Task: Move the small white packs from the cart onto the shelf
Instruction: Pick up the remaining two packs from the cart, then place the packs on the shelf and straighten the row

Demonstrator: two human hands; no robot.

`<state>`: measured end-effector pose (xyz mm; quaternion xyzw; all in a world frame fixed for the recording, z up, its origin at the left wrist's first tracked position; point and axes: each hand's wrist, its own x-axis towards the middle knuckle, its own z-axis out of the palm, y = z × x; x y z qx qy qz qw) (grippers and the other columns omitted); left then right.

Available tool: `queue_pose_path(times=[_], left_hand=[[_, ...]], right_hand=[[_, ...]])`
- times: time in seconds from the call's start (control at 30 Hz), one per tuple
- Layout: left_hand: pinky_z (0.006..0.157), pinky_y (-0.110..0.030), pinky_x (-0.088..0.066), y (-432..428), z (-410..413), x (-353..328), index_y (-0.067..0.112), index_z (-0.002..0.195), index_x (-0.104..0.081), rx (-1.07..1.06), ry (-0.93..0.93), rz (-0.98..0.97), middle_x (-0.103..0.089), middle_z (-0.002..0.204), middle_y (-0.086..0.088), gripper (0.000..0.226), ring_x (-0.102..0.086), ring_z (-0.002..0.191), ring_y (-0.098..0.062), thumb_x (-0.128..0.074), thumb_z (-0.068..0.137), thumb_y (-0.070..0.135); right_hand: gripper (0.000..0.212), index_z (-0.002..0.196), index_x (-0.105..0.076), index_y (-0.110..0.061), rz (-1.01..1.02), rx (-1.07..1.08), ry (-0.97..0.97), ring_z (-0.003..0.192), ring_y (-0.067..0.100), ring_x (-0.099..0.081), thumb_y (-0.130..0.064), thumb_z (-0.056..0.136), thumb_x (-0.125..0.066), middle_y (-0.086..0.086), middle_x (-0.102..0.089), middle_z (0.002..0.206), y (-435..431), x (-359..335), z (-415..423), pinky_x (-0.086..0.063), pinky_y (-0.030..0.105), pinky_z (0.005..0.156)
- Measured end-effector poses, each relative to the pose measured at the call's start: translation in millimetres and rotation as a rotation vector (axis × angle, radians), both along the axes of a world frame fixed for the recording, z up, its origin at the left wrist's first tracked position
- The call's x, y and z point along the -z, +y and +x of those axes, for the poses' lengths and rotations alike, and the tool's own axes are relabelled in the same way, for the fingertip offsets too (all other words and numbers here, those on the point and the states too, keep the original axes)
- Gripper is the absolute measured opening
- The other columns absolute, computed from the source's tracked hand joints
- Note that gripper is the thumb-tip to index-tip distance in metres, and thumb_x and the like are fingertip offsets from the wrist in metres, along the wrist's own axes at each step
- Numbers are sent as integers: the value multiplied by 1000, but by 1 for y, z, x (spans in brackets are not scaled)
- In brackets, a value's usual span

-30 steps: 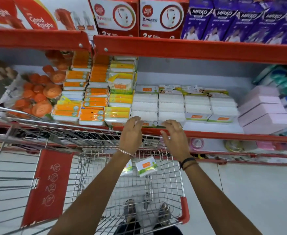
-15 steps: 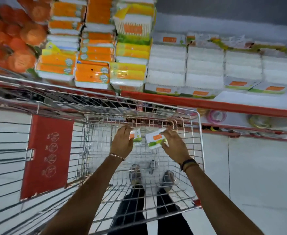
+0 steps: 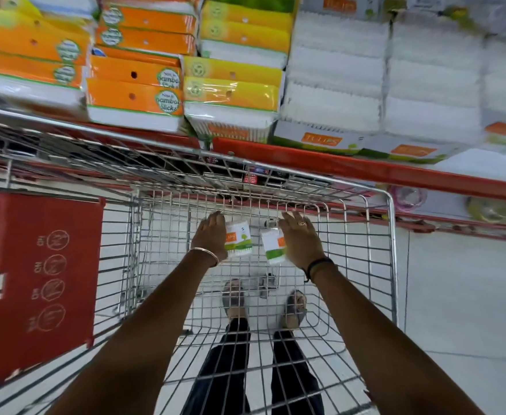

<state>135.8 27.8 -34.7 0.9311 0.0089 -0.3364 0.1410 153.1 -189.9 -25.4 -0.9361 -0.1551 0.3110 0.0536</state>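
Observation:
Both my hands are down inside the wire cart [image 3: 391, 265]. My left hand [image 3: 211, 236] grips a small white pack [image 3: 239, 239] with an orange and green label. My right hand [image 3: 301, 239] grips a second small white pack [image 3: 272, 245] of the same kind. The two packs hang side by side above the cart's mesh floor, near its far wall. Beyond the cart runs the red-edged shelf [image 3: 335, 166], where stacks of matching white packs [image 3: 335, 94] lie.
Orange packs [image 3: 135, 85] and yellow packs [image 3: 233, 82] fill the shelf's left part. A red child-seat flap [image 3: 42, 280] stands in the cart at the left. My feet and legs show through the mesh. White floor tiles lie to the right.
My hands came down from the shelf edge into the cart and each took hold of a white pack. The view has tilted down and moved closer.

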Motion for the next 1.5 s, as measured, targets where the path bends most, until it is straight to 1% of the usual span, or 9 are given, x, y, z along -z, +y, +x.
queue_pose_path(times=[0.17,0.33,0.43,0.53,0.7,0.8,1.0,1.27,1.5], left_hand=[[81,-42,-52,-3,0,-16,1,116,-39,-23,-12,-48,-60,114,-21,54,-60,103,-38,-68,71,4],[76,-44,-55,-8,-17,-47,9,122,-38,-1,-7,-43,-60,114,-20,56,-61,98,-39,-63,72,2],[84,-46,-56,-16,-28,-76,20,136,-34,-7,-16,-41,-53,132,-13,74,-56,115,-34,-64,72,1],[95,-45,-50,-25,-35,-114,20,133,-45,-24,-68,-26,-45,140,-8,63,-48,126,-29,-64,75,3],[85,-46,-56,-39,-38,-179,22,122,-54,-61,-239,-7,-54,126,-5,54,-58,112,-30,-70,72,9],[78,-43,-57,-55,-35,-223,20,120,-54,-50,-330,4,-52,124,-4,51,-57,109,-29,-63,73,2],[76,-37,-56,-101,-24,-290,22,128,-49,6,-463,-12,-47,127,-3,59,-51,116,-24,-66,75,1],[62,-31,-54,-185,10,-344,22,128,-51,83,-544,-125,-46,124,-1,60,-52,113,-22,-65,74,3],[70,-32,-53,-262,36,-347,20,130,-48,110,-568,-184,-46,126,-3,61,-49,117,-20,-61,74,-1]], right_hand=[[60,127,-40,-1,38,44,-30,124,38,-45,2,74,-67,20,-51,131,-1,-19,-8,-33,42,109],[64,131,-41,-8,99,58,-22,108,39,-55,8,73,-62,16,-54,128,-8,-40,-29,-44,43,93],[61,124,-49,-12,168,101,-32,106,36,-56,12,70,-61,11,-55,126,-12,-64,-39,-45,41,90],[54,115,-55,-13,239,163,-77,108,35,-54,9,67,-66,10,-58,120,-16,-101,-44,-45,41,88],[56,121,-54,-13,299,265,-104,124,32,-49,-4,70,-76,9,-50,136,-33,-175,-34,-41,39,101],[57,117,-56,-13,329,274,-110,116,29,-53,-9,65,-80,9,-55,128,-51,-222,-23,-45,36,97],[47,103,-60,-16,350,315,-251,109,29,-54,5,62,-71,7,-59,113,-102,-289,-7,-48,37,89],[50,110,-58,-10,325,403,-371,112,29,-50,11,66,-66,9,-55,119,-189,-340,16,-44,34,91],[49,111,-57,-7,256,486,-453,115,32,-47,13,67,-66,12,-55,118,-258,-344,41,-42,35,95]])
